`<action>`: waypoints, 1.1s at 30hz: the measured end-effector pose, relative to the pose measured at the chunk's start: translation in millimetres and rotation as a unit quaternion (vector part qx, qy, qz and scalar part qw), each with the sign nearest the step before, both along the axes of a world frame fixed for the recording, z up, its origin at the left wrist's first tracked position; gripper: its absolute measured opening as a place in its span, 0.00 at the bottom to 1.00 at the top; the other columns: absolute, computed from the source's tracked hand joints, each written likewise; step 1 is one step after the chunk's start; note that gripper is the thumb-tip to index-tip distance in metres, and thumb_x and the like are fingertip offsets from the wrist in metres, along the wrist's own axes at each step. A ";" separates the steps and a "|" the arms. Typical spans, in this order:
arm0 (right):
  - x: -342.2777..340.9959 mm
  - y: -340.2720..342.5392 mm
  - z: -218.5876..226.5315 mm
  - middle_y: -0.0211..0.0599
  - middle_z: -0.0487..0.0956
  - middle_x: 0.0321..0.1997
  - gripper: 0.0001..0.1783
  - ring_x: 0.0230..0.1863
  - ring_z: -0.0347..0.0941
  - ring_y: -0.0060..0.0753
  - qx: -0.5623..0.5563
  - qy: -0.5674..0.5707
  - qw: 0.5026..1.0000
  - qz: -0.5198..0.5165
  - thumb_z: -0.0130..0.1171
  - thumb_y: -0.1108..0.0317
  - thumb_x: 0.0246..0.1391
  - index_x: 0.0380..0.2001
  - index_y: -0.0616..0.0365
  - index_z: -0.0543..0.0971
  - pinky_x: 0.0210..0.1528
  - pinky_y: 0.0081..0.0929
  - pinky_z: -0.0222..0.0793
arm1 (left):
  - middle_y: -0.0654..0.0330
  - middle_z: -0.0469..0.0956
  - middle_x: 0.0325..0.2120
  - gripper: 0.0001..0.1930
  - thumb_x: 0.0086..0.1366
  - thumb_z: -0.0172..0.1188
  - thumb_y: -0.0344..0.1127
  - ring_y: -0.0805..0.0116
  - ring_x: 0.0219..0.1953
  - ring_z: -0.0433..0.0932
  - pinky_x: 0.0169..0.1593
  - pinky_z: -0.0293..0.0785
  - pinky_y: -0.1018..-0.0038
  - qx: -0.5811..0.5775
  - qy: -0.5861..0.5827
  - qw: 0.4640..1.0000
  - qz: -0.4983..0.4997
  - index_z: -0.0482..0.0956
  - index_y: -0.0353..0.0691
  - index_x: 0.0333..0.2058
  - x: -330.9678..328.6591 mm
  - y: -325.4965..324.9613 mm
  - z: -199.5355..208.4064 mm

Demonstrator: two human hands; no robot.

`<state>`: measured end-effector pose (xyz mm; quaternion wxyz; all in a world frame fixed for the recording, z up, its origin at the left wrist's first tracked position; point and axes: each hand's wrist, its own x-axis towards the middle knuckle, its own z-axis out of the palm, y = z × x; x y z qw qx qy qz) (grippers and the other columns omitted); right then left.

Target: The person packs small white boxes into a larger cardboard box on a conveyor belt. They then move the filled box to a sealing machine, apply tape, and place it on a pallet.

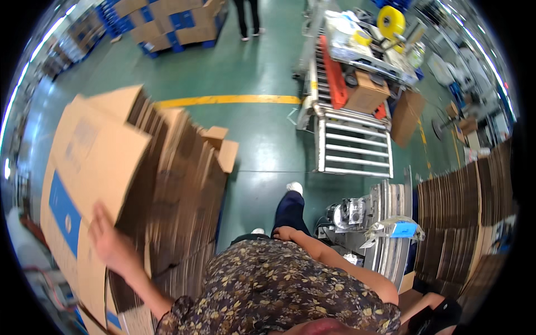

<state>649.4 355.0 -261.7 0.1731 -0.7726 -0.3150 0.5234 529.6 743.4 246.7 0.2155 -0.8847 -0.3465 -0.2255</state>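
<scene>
My left hand (111,245) is at the near edge of a flattened cardboard box (106,145), brown with a blue printed panel. Its fingers lie over that edge and are slightly blurred; the thumb side is hard to see. The sheet is tilted, with a dark gap under its right side. It lies on a tall stack of flattened boxes (184,190) to my left. My right hand (283,233) rests against my dark trouser leg, fingers loosely apart, holding nothing that I can see.
Ahead on the right stands a roller conveyor (357,148) carrying a carton (367,92) and a tape machine (385,42). Beside me are a motor (349,213) and more stacked cardboard (452,223). Another person's arm (421,307) shows lower right; someone stands far ahead (245,17) near pallets.
</scene>
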 end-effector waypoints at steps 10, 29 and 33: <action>-140.6 -14.0 34.4 0.53 0.78 0.56 0.31 0.58 0.74 0.54 -0.018 -0.067 0.976 -0.204 0.52 0.46 0.64 0.60 0.59 0.72 0.59 0.43 0.69 | 0.51 0.76 0.55 0.31 0.56 0.51 0.17 0.52 0.54 0.75 0.56 0.72 0.62 -0.005 -0.061 0.985 -0.160 0.73 0.40 0.60 -62.2 -10.9 -7.3; -625.8 -25.4 420.0 0.41 0.68 0.65 0.28 0.68 0.62 0.45 0.112 -0.600 0.536 -0.583 0.63 0.65 0.55 0.60 0.54 0.72 0.67 0.46 0.61 | 0.44 0.76 0.55 0.22 0.64 0.46 0.24 0.43 0.58 0.74 0.60 0.71 0.60 0.005 0.111 0.775 -0.622 0.75 0.34 0.57 -312.1 -213.9 49.9; -715.9 -38.4 429.1 0.40 0.63 0.70 0.34 0.74 0.54 0.42 -0.068 -0.612 0.529 -0.584 0.65 0.61 0.54 0.64 0.50 0.69 0.72 0.53 0.53 | 0.48 0.82 0.37 0.11 0.62 0.49 0.28 0.47 0.41 0.80 0.44 0.76 0.56 -0.054 0.265 0.508 -0.818 0.80 0.35 0.38 -378.2 -292.1 -8.2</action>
